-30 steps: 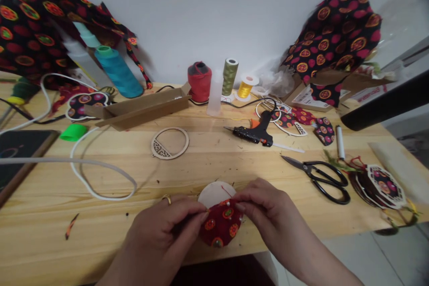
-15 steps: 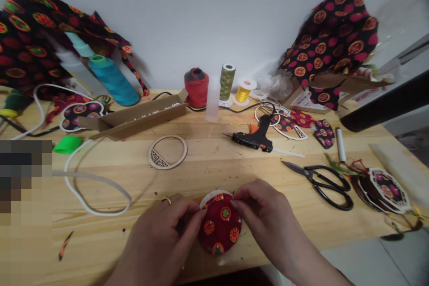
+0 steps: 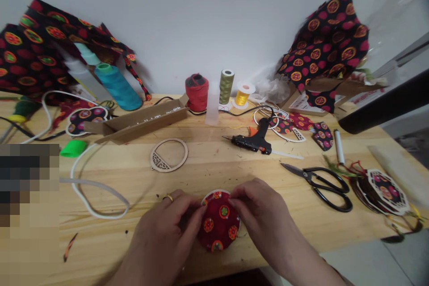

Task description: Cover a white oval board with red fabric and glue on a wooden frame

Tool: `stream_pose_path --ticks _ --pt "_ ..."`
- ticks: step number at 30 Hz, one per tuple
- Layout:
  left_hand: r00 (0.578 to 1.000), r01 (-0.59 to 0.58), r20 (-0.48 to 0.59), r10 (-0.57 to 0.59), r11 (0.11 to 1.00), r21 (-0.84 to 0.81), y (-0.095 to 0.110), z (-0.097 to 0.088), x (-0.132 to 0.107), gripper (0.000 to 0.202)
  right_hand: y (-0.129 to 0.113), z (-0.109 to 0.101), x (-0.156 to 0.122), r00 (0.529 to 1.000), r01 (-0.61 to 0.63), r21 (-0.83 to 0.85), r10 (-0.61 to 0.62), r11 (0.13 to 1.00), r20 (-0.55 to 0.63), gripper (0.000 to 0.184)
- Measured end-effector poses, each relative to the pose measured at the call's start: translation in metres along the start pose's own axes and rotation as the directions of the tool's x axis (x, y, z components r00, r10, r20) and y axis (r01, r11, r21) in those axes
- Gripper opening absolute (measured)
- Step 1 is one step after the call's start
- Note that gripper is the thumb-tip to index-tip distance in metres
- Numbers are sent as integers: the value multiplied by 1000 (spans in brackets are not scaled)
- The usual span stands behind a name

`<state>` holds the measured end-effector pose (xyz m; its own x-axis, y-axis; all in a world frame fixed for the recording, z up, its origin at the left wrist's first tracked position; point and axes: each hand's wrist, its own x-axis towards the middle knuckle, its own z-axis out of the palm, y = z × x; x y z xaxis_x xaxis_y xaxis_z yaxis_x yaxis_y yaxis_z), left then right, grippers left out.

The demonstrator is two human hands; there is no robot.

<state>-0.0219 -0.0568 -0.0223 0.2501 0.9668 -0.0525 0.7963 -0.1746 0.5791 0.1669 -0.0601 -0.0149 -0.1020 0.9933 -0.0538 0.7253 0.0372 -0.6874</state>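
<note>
A round piece of dark red fabric (image 3: 219, 223) with orange and green flower motifs lies near the table's front edge, over a pale disc whose thin rim shows along the top. My left hand (image 3: 167, 228), with a ring on one finger, pinches the fabric's upper left edge. At the upper right edge my right hand (image 3: 263, 221) pinches it too, thumb and fingertips together. Beyond them lies a round wooden frame (image 3: 185, 161) with a cut-out lattice. To the right are a black glue gun (image 3: 251, 142) and black-handled scissors (image 3: 326, 192).
At the back stand a red thread cone (image 3: 197, 94), a green spool (image 3: 227, 87), a yellow spool (image 3: 243, 97) and a blue cone (image 3: 119, 87). An open cardboard box (image 3: 144, 120) and a white cable (image 3: 78, 187) lie left. Stacked fabric-covered frames (image 3: 385, 192) sit right.
The fabric round has shifted slightly up over the pale disc, so less of the disc shows at the top. Both hands keep their pinch. The camera view has tilted slightly.
</note>
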Motion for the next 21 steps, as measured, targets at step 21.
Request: stream_pose_path --ticks 21 --pt "963 -159 -191 189 974 162 -8 18 2 10 6 10 4 968 193 -244 -225 950 -108 11"
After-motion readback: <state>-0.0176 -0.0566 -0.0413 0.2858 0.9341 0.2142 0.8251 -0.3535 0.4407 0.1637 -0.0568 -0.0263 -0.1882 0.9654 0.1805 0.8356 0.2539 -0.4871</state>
